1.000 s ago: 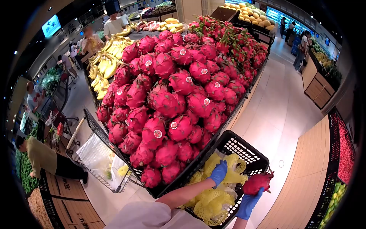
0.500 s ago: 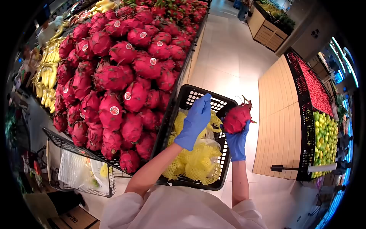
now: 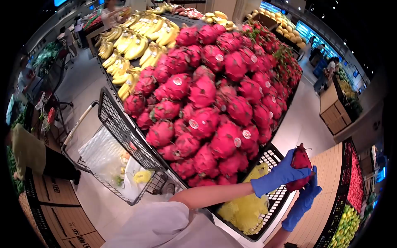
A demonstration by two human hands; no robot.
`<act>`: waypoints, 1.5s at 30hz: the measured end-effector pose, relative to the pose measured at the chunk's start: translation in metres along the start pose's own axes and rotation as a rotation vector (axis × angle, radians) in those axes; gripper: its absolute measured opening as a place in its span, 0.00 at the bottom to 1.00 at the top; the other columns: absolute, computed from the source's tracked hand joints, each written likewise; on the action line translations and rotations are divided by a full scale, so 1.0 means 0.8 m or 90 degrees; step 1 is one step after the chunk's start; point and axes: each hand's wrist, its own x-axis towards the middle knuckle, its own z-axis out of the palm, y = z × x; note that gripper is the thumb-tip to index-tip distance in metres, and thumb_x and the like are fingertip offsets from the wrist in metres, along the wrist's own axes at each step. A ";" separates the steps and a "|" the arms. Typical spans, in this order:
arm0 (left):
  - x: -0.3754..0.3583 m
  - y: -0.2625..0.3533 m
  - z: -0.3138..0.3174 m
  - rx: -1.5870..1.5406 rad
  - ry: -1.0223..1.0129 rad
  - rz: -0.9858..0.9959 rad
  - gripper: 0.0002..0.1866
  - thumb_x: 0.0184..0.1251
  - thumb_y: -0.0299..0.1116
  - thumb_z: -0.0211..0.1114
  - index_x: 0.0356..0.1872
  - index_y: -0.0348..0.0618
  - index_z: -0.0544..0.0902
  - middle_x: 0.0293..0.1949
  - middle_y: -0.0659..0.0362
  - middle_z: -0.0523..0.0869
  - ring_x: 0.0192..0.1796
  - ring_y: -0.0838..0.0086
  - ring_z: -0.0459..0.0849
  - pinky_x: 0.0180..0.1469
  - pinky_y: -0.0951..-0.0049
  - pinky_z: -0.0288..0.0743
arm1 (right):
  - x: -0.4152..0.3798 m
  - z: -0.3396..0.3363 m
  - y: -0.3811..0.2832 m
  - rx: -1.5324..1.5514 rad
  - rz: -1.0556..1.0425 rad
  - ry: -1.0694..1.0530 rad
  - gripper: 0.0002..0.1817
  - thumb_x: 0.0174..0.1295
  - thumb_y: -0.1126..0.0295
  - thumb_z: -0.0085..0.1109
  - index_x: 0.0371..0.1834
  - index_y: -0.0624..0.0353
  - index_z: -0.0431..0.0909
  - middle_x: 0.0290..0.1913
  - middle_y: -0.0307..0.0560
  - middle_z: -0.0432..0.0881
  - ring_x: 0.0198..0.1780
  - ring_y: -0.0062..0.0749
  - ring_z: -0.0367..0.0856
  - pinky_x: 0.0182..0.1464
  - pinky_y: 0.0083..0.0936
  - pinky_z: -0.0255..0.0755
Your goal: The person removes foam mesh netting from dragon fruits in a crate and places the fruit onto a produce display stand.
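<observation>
My blue-gloved left hand (image 3: 278, 174) reaches to the right over the black basket (image 3: 271, 206), its fingers against a dark red dragon fruit (image 3: 301, 163). From below and right, my gloved right hand (image 3: 304, 201) holds the same fruit, so both hands are on it above the basket's right side. Yellow foam netting (image 3: 245, 211) lies in the basket. Left of the basket rises a big pile of dragon fruit (image 3: 204, 122), many with round stickers.
A shopping cart (image 3: 132, 182) with plastic packaging stands left of the pile. Bananas (image 3: 134, 43) lie behind it. A person (image 3: 111, 14) is beyond the bananas, another (image 3: 324, 76) at the far right. A wooden stand with green fruit (image 3: 346, 227) is at right.
The view has swung left, so the pile and basket appear shifted. My left hand has come over to the fruit, which my right hand alone held before.
</observation>
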 end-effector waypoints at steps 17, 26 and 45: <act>-0.155 0.414 -0.387 0.013 0.229 0.280 0.22 0.61 0.42 0.61 0.52 0.40 0.72 0.44 0.58 0.81 0.44 0.73 0.81 0.47 0.70 0.77 | 0.010 0.234 -0.091 -0.110 0.099 -0.042 0.20 0.67 0.58 0.42 0.47 0.63 0.75 0.32 0.44 0.78 0.34 0.21 0.76 0.38 0.16 0.71; 0.007 0.449 -0.404 0.383 0.351 0.353 0.40 0.57 0.59 0.57 0.58 0.30 0.66 0.53 0.46 0.75 0.55 0.63 0.75 0.56 0.69 0.65 | 0.025 0.292 -0.106 -0.040 0.102 -0.043 0.18 0.67 0.61 0.44 0.45 0.66 0.77 0.31 0.44 0.81 0.32 0.22 0.78 0.38 0.18 0.73; 0.180 0.432 -0.431 1.106 0.453 0.554 0.32 0.58 0.57 0.55 0.50 0.35 0.72 0.43 0.42 0.78 0.49 0.49 0.74 0.51 0.57 0.68 | -0.047 0.164 -0.057 -0.105 0.194 0.197 0.21 0.67 0.57 0.44 0.43 0.67 0.77 0.28 0.41 0.79 0.29 0.19 0.75 0.35 0.15 0.70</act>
